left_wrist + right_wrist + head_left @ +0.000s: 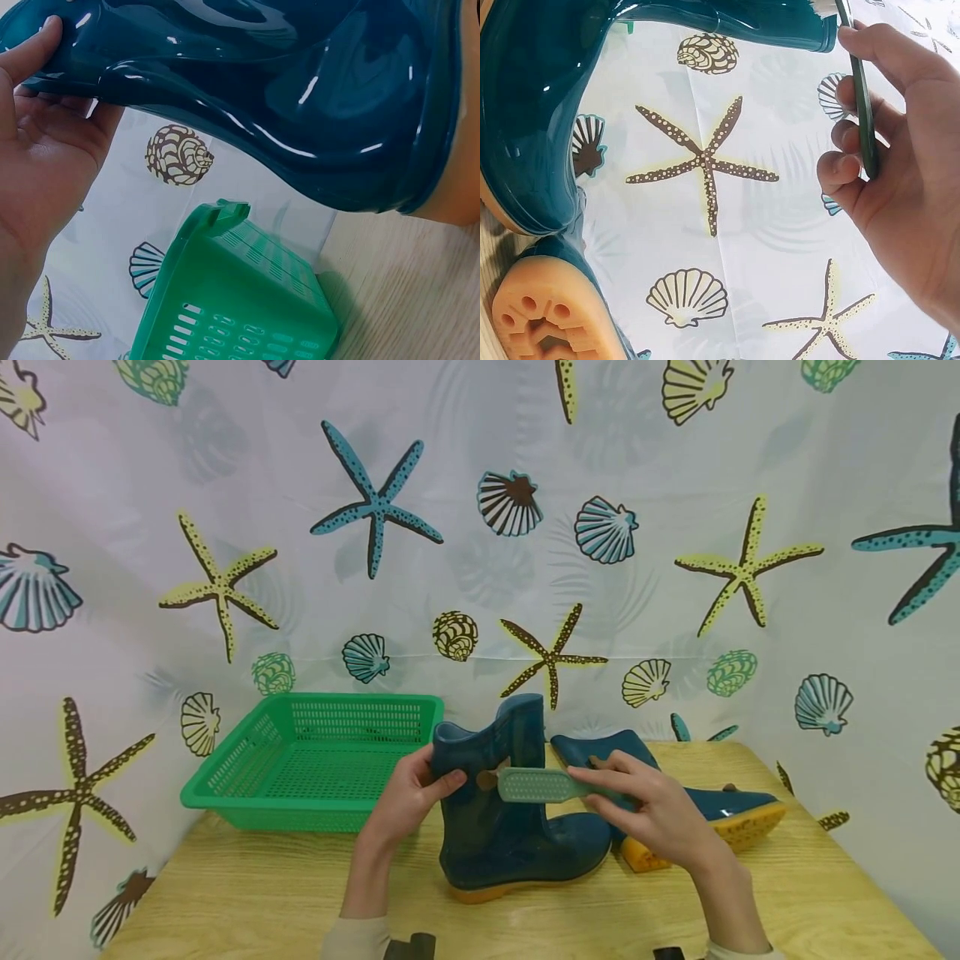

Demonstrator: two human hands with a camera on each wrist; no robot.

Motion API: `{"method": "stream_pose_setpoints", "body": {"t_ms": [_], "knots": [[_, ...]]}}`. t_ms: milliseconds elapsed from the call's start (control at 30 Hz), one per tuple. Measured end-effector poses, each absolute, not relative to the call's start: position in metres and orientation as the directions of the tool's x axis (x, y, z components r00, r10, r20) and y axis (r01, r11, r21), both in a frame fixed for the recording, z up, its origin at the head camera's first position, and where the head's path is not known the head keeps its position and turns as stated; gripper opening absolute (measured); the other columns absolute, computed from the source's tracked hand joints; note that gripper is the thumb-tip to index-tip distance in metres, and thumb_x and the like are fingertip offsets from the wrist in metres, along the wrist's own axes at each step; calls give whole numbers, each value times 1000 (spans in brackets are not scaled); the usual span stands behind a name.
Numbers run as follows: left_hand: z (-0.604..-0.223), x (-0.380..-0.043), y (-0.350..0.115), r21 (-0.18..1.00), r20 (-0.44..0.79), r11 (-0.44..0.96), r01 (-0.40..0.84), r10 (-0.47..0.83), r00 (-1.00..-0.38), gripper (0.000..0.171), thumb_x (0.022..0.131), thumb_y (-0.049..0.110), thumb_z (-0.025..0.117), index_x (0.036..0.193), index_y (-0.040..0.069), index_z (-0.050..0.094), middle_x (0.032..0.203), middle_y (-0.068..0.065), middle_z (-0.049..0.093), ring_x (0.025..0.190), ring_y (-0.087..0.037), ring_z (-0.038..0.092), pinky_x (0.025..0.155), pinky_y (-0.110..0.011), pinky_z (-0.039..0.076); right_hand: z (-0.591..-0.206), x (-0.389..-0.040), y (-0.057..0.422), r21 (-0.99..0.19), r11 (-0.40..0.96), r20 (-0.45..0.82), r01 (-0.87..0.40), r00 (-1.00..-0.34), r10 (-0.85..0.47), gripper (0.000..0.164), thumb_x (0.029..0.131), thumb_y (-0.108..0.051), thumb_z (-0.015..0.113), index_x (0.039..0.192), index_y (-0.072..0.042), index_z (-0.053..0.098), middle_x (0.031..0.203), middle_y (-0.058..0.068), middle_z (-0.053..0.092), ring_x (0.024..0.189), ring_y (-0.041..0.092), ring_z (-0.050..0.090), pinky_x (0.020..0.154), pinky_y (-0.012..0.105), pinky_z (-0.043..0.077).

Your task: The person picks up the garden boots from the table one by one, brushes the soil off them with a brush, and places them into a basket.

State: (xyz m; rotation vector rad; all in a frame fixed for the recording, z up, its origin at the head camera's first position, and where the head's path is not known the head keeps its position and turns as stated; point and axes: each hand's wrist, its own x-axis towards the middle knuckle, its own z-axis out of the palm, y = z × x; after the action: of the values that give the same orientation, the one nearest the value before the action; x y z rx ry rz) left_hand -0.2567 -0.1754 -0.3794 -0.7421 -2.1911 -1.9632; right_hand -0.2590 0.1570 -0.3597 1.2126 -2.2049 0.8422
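Left hand [411, 793] grips the dark blue boot [495, 847] by the upper shaft, thumb on the near side, other fingers behind; fingers are curled in, not wide. Boot is about upright, a bit tilted, opening up, toe to the right, over the middle of the tabletop [600, 918]. Can't tell whether its orange-tan sole [498, 891] touches the wood.

Right hand [652, 806] holds the green brush [536, 785] by its handle, thumb and fingers closed around it. Brush head is level, dotted back facing the head camera, white bristles [823, 7] toward the boot shaft. Bristles are partly cut off in the right wrist view, so contact is unclear. Brown patch [487, 779] on the shaft, just beside the brush tip.

Second boot [716, 802] lies on its side on the tabletop, right of the held one, partly behind the right hand. Its orange treaded sole faces the person; small brown bits on it too.

Green plastic basket [300, 818], slotted walls, sits left of the held boot, near the left hand. White cloth [465, 427] with starfish and shell prints hangs behind. Light sleeves [356, 939] on both arms.
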Motion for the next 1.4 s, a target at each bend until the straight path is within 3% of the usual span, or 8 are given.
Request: {"method": "stream_pose_setpoints", "body": {"t_ms": [267, 533, 833, 1167, 1400], "knots": [[-378, -257, -176, 906, 392, 49, 420, 280, -877, 32, 97, 13, 64, 125, -2, 59, 113, -22, 66, 90, -10, 65, 85, -28, 54, -356, -259, 156, -290, 398, 675, -871, -481, -560, 48, 86, 0, 73, 129, -19, 68, 88, -13, 47, 66, 4, 38, 58, 14, 35], [-378, -258, -174, 902, 397, 54, 428, 285, -873, 32, 98, 16, 64, 125, -1, 59, 110, -24, 66, 89, -10, 65, 83, -28, 55, -355, -258, 143, -220, 396, 736, -891, -418, -532, 51, 82, 2, 75, 129, -17, 67, 85, -8, 47, 65, 3, 34, 57, 13, 31], [-379, -261, -173, 906, 391, 77, 416, 227, -892, 33, 98, 18, 64, 126, 3, 60, 108, -19, 67, 90, -11, 66, 84, -29, 54, -359, -259, 134, -192, 459, 707, -868, -446, -548, 48, 85, -5, 75, 130, -19, 67, 85, -11, 46, 67, -4, 31, 58, 11, 30], [-381, -263, -172, 915, 368, 104, 389, 181, -912, 34, 97, 18, 65, 128, 4, 60, 114, -21, 68, 95, -13, 69, 87, -31, 55, -362, -261, 138, -167, 461, 703, -871, -433, -564, 46, 83, -5, 77, 125, -21, 70, 85, -8, 48, 66, -4, 33, 57, 14, 32], [-381, -263, -172, 920, 353, 118, 373, 162, -921, 34, 97, 18, 65, 128, 4, 60, 109, -20, 69, 92, -13, 69, 84, -31, 55, -360, -260, 143, -162, 476, 689, -864, -444, -573, 47, 83, -5, 76, 125, -24, 70, 85, -10, 46, 65, -1, 33, 57, 15, 32]]}}
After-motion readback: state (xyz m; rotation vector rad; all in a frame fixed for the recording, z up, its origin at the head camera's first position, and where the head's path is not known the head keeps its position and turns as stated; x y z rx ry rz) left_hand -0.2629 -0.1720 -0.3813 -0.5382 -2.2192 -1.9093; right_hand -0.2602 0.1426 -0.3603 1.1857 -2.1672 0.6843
